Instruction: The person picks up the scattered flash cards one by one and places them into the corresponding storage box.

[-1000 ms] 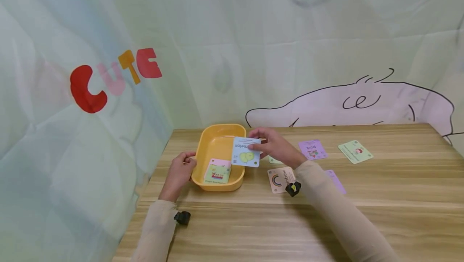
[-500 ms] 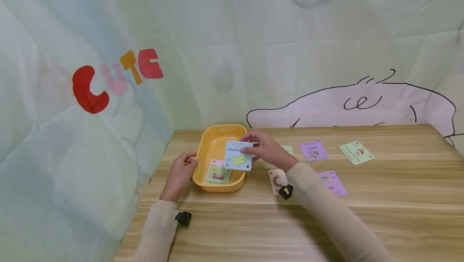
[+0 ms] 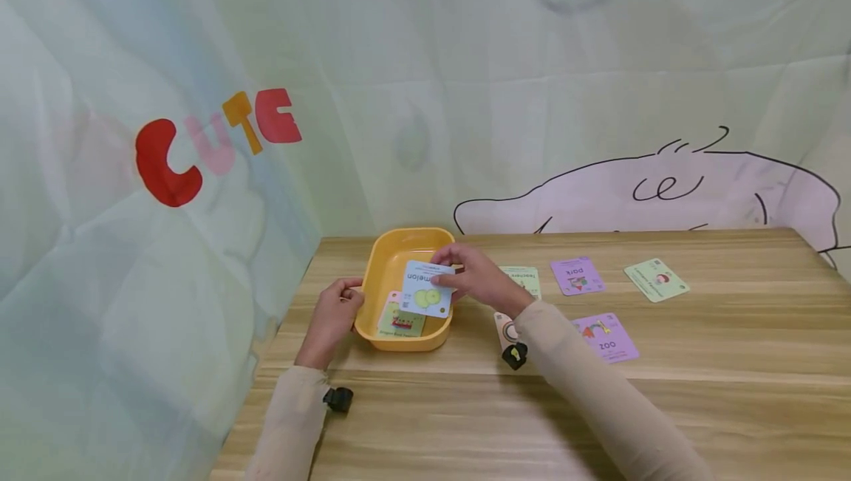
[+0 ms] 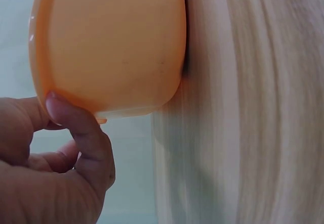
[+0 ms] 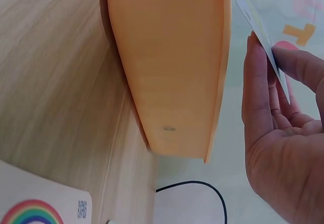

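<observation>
A yellow-orange plastic tray [image 3: 392,259] stands at the table's left, with a green dragon boat card [image 3: 399,324] and a pink-edged card beneath it inside. My left hand [image 3: 335,315] pinches the tray's left rim between thumb and fingers; the left wrist view shows the thumb [image 4: 71,114] on the outer wall. Over the tray's right side, my right hand [image 3: 475,276] pinches a light blue melon card [image 3: 422,296] by its edge. From the right wrist view, that card [image 5: 260,32] is seen nearly edge-on between thumb and fingers, above the rim.
To the right on the wooden table [image 3: 731,333] lie a purple park card [image 3: 577,275], a green festival card [image 3: 657,279], a purple zoo card [image 3: 610,335] and a green teachers card [image 3: 528,280]. A rainbow card [image 5: 35,204] is partly under the right forearm. A printed cloth hangs behind.
My right hand has carried the melon card leftward and slightly down, from the tray's right rim to over its inside. The left hand stays on the rim.
</observation>
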Tool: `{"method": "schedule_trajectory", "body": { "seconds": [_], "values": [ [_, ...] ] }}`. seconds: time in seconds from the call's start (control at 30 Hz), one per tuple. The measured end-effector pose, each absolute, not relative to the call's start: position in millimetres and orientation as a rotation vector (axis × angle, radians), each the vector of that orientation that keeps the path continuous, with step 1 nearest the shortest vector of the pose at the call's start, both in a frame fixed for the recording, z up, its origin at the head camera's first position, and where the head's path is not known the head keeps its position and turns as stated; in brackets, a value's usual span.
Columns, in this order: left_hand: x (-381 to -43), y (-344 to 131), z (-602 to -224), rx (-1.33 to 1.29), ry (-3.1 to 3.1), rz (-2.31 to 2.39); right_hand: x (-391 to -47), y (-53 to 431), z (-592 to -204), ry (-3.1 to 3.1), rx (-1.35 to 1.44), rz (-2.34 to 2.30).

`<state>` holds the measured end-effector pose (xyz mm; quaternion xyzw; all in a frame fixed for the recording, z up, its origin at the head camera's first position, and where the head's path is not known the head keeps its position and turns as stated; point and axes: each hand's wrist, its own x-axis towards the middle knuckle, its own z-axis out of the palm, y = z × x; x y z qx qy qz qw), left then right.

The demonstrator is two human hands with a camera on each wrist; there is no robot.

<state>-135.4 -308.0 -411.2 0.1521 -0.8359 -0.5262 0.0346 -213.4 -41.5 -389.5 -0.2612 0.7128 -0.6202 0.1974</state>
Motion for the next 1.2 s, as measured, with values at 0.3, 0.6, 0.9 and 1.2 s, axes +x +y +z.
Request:
{"method": "schedule_trajectory", "body": {
  "seconds": [0.3, 0.6, 0.9, 1.2],
  "values": [
    [-136.1, -309.1, -414.2, 0.474, -2.561, -1.628, -212.1, -49.2, -393.2, 1.996, -0.72, -1.708],
    [-136.0, -306.6, -412.7, 0.486, -2.565, -1.618, -212.4, -57.0, -399.6, 1.985, -0.708, -1.719],
    [-135.9, -306.2, -410.2, 0.468, -2.565, -1.624, -209.3, -63.3, -401.7, 2.063, -0.633, -1.701],
    [-137.8, -306.9, -411.1, 0.489, -2.563, -1.629, -206.1, -65.7, -404.5, 2.17, -0.597, -1.639]
  ]
}}
